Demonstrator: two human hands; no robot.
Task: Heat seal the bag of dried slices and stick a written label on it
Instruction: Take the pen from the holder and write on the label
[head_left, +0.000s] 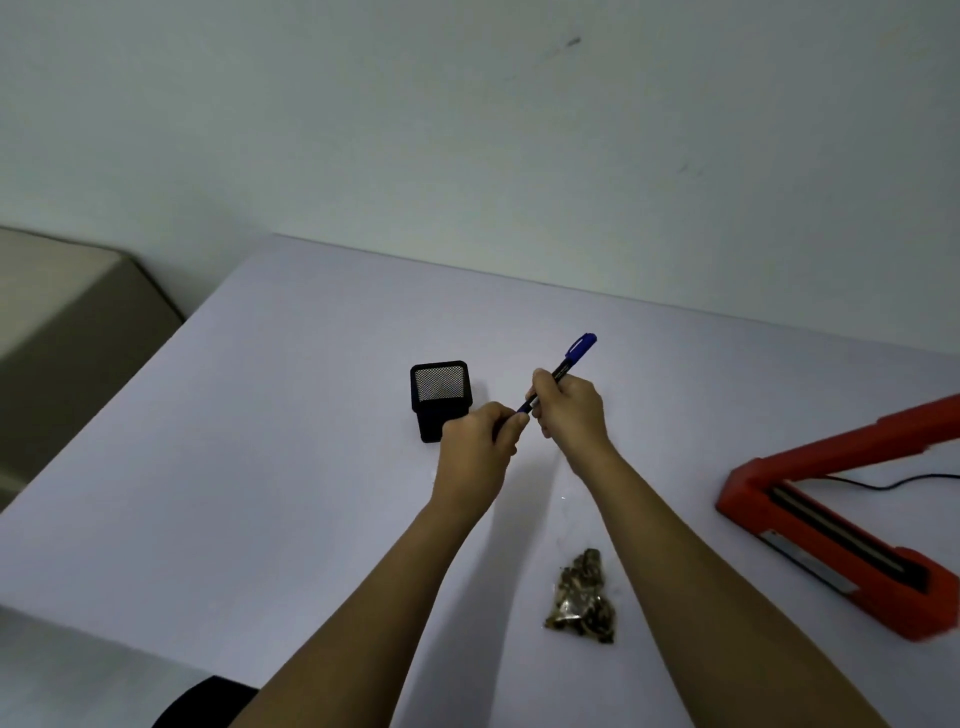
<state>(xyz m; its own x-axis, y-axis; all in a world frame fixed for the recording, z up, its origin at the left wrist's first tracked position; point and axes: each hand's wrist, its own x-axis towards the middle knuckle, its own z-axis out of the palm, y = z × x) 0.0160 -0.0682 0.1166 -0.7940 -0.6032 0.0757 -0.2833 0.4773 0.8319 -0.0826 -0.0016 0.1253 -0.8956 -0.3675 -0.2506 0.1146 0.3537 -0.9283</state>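
Note:
Both hands hold a blue marker pen (569, 359) above the middle of the white table (260, 467). My right hand (569, 410) grips the barrel, with the capped blue end pointing up and to the right. My left hand (480, 447) pinches the pen's lower end with curled fingers. A clear bag of brown dried slices (582, 597) lies flat on the table near me, between my forearms and partly under the right one. The red heat sealer (831, 540) sits at the right with its arm raised open. No label is in view.
A black mesh pen holder (440, 395) stands just behind my left hand. The sealer's black cable (883, 483) runs off to the right. A beige piece of furniture (67, 332) stands beyond the table's left edge, and a pale wall lies behind the table.

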